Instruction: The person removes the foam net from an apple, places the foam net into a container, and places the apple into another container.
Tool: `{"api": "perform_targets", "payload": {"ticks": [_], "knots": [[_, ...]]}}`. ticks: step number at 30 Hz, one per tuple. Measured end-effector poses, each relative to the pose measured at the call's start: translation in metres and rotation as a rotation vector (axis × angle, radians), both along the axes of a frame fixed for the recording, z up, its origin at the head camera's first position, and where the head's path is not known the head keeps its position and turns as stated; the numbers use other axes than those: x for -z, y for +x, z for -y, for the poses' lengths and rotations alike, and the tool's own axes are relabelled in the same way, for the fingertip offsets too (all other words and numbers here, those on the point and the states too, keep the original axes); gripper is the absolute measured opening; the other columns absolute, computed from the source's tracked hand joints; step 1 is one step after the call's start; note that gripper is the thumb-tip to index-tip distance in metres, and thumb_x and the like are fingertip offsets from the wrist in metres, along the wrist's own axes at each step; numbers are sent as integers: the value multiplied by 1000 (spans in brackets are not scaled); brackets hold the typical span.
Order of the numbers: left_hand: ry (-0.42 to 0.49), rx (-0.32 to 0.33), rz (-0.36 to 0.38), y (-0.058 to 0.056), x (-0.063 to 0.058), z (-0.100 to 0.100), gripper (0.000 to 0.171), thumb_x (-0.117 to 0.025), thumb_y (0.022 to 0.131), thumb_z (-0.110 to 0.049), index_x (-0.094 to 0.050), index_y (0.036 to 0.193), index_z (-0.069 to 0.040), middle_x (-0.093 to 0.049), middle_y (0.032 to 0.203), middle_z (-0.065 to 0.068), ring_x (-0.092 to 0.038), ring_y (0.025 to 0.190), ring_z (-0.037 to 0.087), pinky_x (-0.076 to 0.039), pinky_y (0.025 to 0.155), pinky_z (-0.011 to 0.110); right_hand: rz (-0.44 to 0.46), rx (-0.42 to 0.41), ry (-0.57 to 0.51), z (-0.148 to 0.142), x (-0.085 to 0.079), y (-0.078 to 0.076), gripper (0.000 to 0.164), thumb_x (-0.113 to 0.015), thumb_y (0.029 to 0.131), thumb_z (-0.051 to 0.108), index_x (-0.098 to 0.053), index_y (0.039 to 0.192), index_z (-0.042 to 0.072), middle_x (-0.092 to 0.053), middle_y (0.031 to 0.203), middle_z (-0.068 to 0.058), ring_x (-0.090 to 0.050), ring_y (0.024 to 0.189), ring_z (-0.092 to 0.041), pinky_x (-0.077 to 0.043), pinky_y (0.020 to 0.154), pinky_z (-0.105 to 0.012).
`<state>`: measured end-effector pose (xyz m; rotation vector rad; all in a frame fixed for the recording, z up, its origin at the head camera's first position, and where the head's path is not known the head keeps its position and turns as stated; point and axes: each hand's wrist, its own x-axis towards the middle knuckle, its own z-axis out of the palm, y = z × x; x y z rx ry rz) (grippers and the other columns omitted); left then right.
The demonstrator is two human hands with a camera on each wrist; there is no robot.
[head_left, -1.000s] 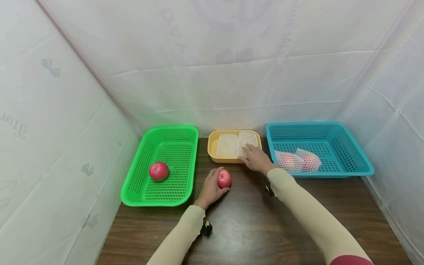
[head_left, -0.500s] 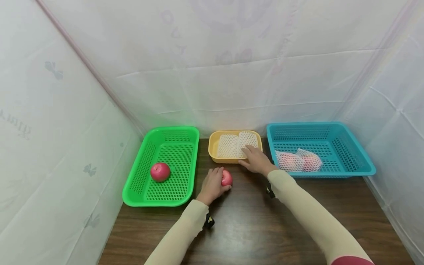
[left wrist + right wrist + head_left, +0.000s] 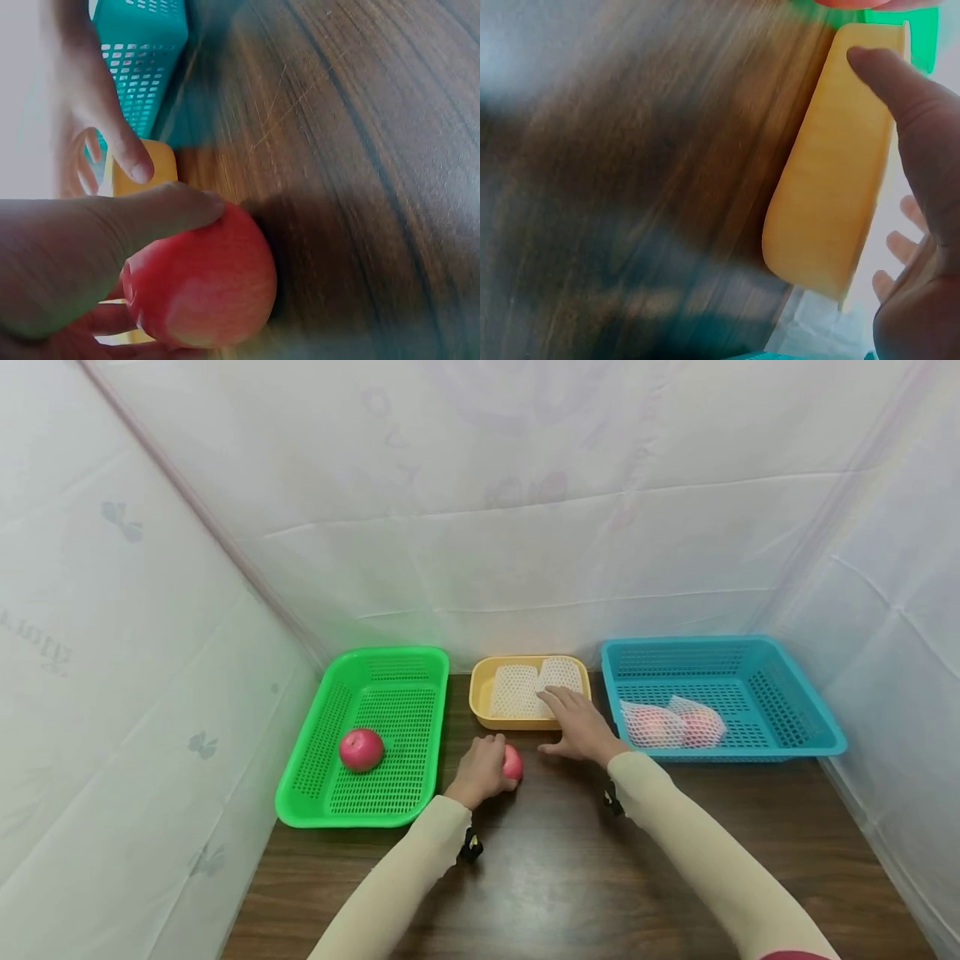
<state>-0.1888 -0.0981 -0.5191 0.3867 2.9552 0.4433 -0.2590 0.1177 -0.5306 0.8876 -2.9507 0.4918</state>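
Observation:
My left hand (image 3: 482,771) grips a red apple (image 3: 513,764) on the table, thumb over its near side and fingers round the far side, as the left wrist view shows. Part of this apple (image 3: 214,281) is hidden behind the hand. To the right, my right hand (image 3: 581,727) hovers at the front edge of a small yellow tray (image 3: 482,697), its fingers extended and spread from the thumb. Inside the tray lie two white foam net sleeves, the left one (image 3: 515,690) in plain sight and the right one (image 3: 561,672) partly covered by my fingertips.
On the left stands a green basket (image 3: 352,820) with one bare red apple (image 3: 361,749). A blue basket (image 3: 806,751) on the right holds two net-wrapped apples (image 3: 652,727). White cloth walls (image 3: 480,560) enclose the back and sides of the dark wooden table (image 3: 555,877).
The fingers of my left hand have come further over the apple. My right hand's thumb has dropped away from the tray, opening wider from the fingers.

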Motion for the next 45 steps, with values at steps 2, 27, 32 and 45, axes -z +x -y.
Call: {"api": "perform_targets", "payload": {"ticks": [2,27,32,45], "knots": [[9,7,15,-1,-2,2,59,-95,70,-27,-60,111,-2,-64,107,14,-60,100,33,-58,78,43,-22,-22,-12,3,-1,2,107,-90,74,51,-38,156,9,-36,161,-15,-32,148,-34,-25,122,-54],[126,76,-51,-12,-38,36,59,-91,74,-27,-63,120,-2,-66,106,14,-60,97,31,-56,83,41,8,-151,-128,33,4,23,118,-92,67,57,-33,157,8,-37,159,-10,-34,146,-28,-27,122,-47],[130,73,-65,-12,-46,43,66,-92,74,-26,-62,126,2,-66,110,17,-60,100,32,-56,85,44,9,-168,-143,40,4,24,116,-90,68,58,-33,157,10,-36,160,-9,-33,147,-26,-27,122,-45],[171,64,-89,-14,-72,73,69,-89,77,-23,-58,132,5,-65,118,19,-60,107,33,-57,89,44,31,-224,-189,61,-2,29,120,-88,71,60,-28,160,7,-31,164,-12,-28,151,-27,-25,123,-45]]}}
